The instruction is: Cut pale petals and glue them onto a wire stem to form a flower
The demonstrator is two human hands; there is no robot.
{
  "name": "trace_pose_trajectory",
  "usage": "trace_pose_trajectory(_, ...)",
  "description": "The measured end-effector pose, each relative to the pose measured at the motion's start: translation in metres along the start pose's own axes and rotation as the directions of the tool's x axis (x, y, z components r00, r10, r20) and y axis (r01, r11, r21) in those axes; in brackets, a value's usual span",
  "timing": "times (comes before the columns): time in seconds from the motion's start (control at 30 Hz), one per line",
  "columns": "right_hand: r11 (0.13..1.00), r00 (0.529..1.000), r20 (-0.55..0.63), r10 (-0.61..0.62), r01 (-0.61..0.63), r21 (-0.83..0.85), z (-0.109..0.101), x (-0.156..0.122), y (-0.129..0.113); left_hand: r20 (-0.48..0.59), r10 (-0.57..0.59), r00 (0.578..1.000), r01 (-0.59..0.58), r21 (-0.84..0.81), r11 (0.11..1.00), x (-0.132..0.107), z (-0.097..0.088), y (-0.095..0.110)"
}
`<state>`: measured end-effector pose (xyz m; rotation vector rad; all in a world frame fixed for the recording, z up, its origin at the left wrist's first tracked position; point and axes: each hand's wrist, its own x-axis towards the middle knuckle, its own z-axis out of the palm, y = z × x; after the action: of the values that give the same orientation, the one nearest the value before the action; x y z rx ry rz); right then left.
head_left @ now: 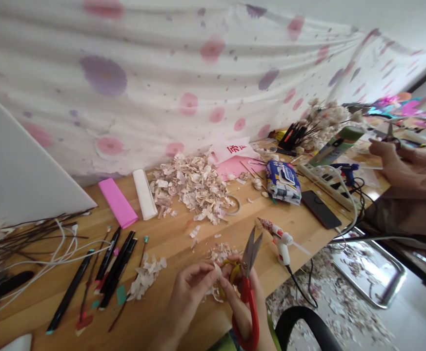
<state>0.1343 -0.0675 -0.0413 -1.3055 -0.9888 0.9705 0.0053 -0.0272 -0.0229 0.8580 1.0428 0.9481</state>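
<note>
- Left hand [194, 287] pinches a pale flake [217, 269] between thumb and fingertips, low over the wooden table [172, 248].
- Right hand [233, 304] is closed around red scissors [247, 292], blades pointing up and slightly apart, just beside the flake.
- Small flake heap [218, 253] lies under the hands; a much bigger flake pile [187, 187] sits farther along the table.
- White glue gun [280, 241] stands just right of the scissors; black markers [117, 268] lie left of the hands.
- Another person's hand [406, 165], at the far right, holds small scissors [390, 137] near a power strip [326, 183].
</note>
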Motion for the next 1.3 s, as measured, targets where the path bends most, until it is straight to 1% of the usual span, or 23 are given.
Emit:
trace_pose_trajectory(0.1,0.999,0.996,0.079,0.039,-0.042,0.029,-0.005,0.0,-0.003,0.085,0.015,0.996,-0.015,-0.002,1.0,0.0,-0.002,0.003)
trace_pose_trajectory(0.2,0.994,0.989,0.122,0.089,-0.096,0.058,-0.01,0.003,-0.007,0.152,0.027,0.988,-0.029,0.011,1.0,-0.002,-0.004,0.009)
trace_pose_trajectory(0.3,0.988,0.977,0.164,0.135,-0.146,0.055,-0.01,0.006,-0.011,0.148,0.036,0.988,-0.048,0.073,0.996,-0.003,-0.004,0.012)
trace_pose_trajectory(0.4,0.98,0.965,0.203,0.165,-0.183,0.075,-0.007,0.008,-0.015,0.135,0.073,0.988,-0.087,0.104,0.991,-0.003,-0.005,0.013)
trace_pose_trajectory(0.47,0.968,0.951,0.24,0.196,-0.227,0.109,-0.005,0.008,-0.018,0.128,0.093,0.987,-0.107,0.108,0.988,-0.002,-0.006,0.012)
trace_pose_trajectory(0.57,0.943,0.928,0.29,0.233,-0.289,0.168,-0.002,0.008,-0.019,0.136,0.093,0.986,-0.106,0.096,0.99,-0.001,-0.007,0.012)
trace_pose_trajectory(0.67,0.934,0.92,0.314,0.234,-0.302,0.189,-0.003,0.006,-0.016,0.126,0.072,0.989,-0.078,0.049,0.996,-0.002,-0.007,0.016)
trace_pose_trajectory(0.8,0.971,0.929,0.33,0.17,-0.215,0.104,-0.015,0.001,-0.011,0.046,-0.013,0.999,0.012,0.029,1.0,-0.004,-0.009,0.028)
trace_pose_trajectory(0.9,0.993,0.901,0.415,0.122,-0.11,-0.052,-0.029,-0.003,-0.014,0.003,-0.044,0.999,0.044,0.052,0.998,-0.003,-0.014,0.04)
trace_pose_trajectory(0.97,0.981,0.879,0.465,0.104,-0.015,-0.191,-0.036,-0.004,-0.017,0.032,-0.067,0.997,0.065,0.056,0.996,-0.002,-0.019,0.046)
trace_pose_trajectory(1.07,0.926,0.866,0.492,0.093,0.106,-0.362,-0.039,-0.004,-0.021,0.101,-0.085,0.991,0.075,0.102,0.992,0.0,-0.026,0.051)
trace_pose_trajectory(1.13,0.9,0.861,0.498,0.1,0.136,-0.415,-0.039,-0.003,-0.023,0.112,-0.074,0.991,0.057,0.153,0.987,0.001,-0.029,0.052)
trace_pose_trajectory(1.23,0.889,0.854,0.507,0.118,0.136,-0.437,-0.037,-0.001,-0.029,0.118,-0.074,0.99,0.049,0.203,0.978,0.001,-0.031,0.052)
trace_pose_trajectory(1.3,0.885,0.844,0.519,0.135,0.133,-0.447,-0.036,0.0,-0.034,0.157,-0.088,0.984,0.054,0.204,0.977,0.0,-0.031,0.053)
